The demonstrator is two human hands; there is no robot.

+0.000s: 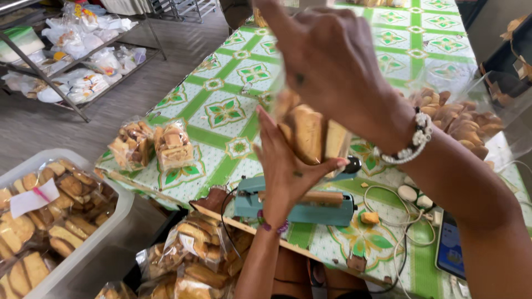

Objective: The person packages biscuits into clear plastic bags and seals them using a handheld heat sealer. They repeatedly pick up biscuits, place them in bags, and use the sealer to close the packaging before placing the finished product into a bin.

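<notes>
My left hand (284,166) cups the underside of a clear plastic bag of rusk biscuits (308,133), held up over the table. My right hand (332,61), with a white bead bracelet at the wrist, grips the top of the same bag from above. Directly below the bag sits a teal heat sealer (296,206) on the green-and-white patterned tablecloth (221,111). Two filled, closed biscuit bags (152,145) stand together on the table's left end.
A large clear bag of loose biscuits (460,119) lies at the right. A phone (450,249) and white cables rest near the front right edge. A grey tub of packed biscuit bags (50,221) stands at left. More packed bags (194,260) pile below the table. Metal shelves hold bags at the far left.
</notes>
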